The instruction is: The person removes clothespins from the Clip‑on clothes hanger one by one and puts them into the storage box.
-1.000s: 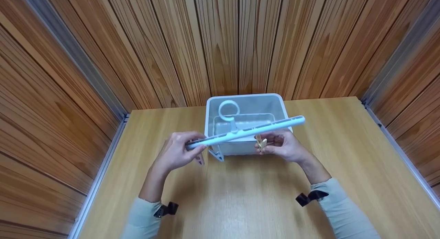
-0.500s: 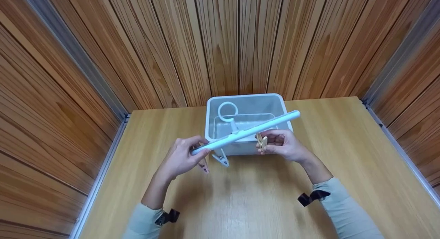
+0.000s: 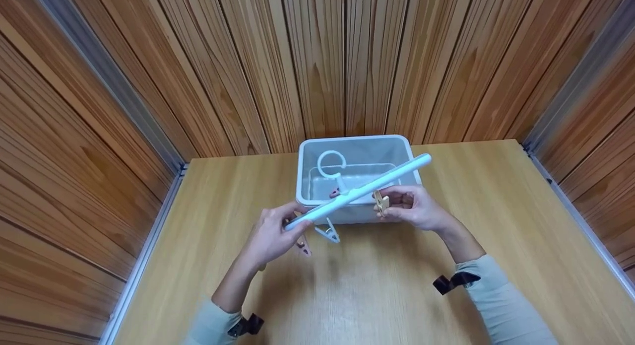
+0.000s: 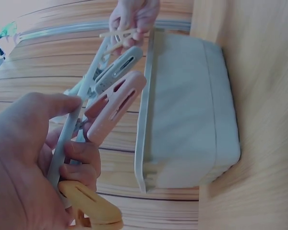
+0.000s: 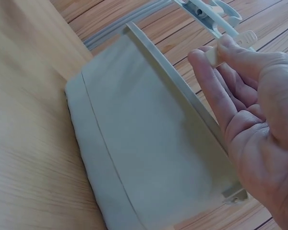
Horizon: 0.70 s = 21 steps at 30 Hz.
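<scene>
With its near end in the left hand's (image 3: 275, 236) grip, the hanger bar (image 3: 357, 192) has tilted steeper over the bin (image 3: 303, 159), while the right hand (image 3: 414, 208) seemingly pinches a yellow peg (image 3: 381, 202).

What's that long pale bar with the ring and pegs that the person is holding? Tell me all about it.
The hanger bar looks like pale blue-white plastic, with a ring hook on top and coloured clothes pegs hanging beneath. It tilts above the front of the white bin, far end higher. The left hand grips its near end; the right hand pinches a yellowish peg under it.

left hand (image 3: 274, 236) curled gripping, right hand (image 3: 414, 208) pinching — forearms converging
</scene>
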Each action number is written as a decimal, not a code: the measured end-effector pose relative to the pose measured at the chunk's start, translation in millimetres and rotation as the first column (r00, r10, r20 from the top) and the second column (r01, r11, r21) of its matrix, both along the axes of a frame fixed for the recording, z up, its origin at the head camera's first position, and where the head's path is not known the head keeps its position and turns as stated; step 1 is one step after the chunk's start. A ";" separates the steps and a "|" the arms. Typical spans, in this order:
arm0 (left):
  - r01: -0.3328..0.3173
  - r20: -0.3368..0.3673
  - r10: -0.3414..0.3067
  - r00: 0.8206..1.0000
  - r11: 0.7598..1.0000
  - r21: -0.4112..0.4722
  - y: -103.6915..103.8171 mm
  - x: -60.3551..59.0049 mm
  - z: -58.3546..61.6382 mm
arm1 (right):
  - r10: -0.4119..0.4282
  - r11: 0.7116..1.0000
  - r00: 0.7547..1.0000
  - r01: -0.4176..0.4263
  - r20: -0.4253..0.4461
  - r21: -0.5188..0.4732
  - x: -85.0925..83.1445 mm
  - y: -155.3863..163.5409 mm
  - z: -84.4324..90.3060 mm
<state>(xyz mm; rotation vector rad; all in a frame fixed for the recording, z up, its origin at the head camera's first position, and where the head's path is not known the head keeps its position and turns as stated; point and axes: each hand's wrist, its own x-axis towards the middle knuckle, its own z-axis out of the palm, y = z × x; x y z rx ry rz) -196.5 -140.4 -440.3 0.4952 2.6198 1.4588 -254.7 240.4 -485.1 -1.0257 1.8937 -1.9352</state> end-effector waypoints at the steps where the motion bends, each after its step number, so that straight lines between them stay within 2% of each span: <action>1: -0.001 0.000 0.001 1.000 1.000 0.004 1.3 0.5 -0.9 | 0.001 1.000 1.000 -0.001 -0.006 0.005 -0.3 1.0 0.6; 9: 0.000 -0.040 0.000 0.999 1.000 0.003 9.8 -0.2 -11.0 | -0.073 0.995 0.988 0.081 -0.133 0.054 -1.4 6.6 4.6; 21: 0.041 0.100 -0.048 0.994 0.996 0.073 4.8 -5.9 -15.9 | -0.112 0.986 0.977 0.133 -0.181 0.106 -0.9 6.0 10.7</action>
